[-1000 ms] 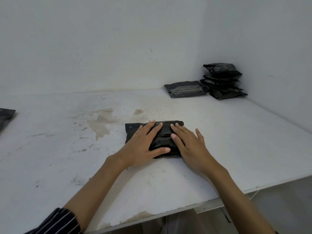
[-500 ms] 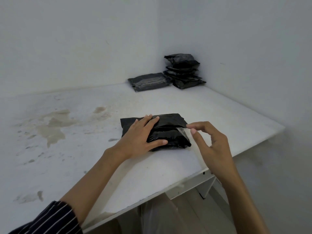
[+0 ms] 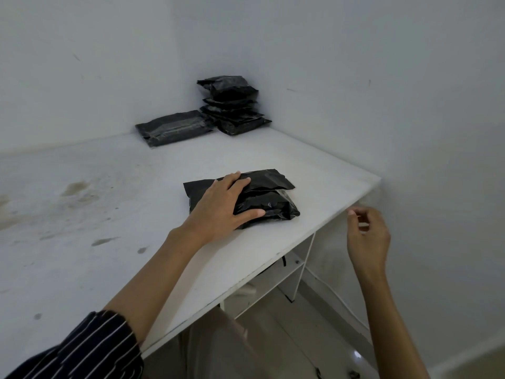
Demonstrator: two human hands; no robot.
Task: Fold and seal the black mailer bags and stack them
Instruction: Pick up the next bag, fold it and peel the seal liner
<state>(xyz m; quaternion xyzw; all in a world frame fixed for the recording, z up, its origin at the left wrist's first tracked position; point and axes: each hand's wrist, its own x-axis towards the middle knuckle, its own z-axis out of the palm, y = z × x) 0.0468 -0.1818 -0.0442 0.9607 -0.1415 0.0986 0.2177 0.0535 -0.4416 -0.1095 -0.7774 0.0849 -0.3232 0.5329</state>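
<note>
Seen from the head camera, the left hand (image 3: 226, 206) lies spread flat on the black mailer bag (image 3: 269, 199), fingers straight and thumb along its near side, pressing it onto the white surface (image 3: 109, 214) not far from the right-hand edge. The right hand (image 3: 367, 236) hangs out beyond that edge, apart from the bag, with its fingers curled and thumb and forefinger close together. There is a pale fleck between them, but I cannot tell whether they pinch anything. My worry is the folded flap. Its far lip stands a little raised and wavy, and with only one palm on it the slippery film could spring open, or seal crooked with a crease trapped inside. The bag also sits near the edge, so a careless slide could send it off. The stack (image 3: 232, 105) in the far corner looks uneven, its bags puffy and skewed, and one more on top might slip. A flat bag (image 3: 175, 128) lies just beside it against the wall. The plastic is glossy and crinkled and catches light along its folds. The bag under the hand is plump and pillow-like. The surface is matt, scuffed and stained brownish.
</note>
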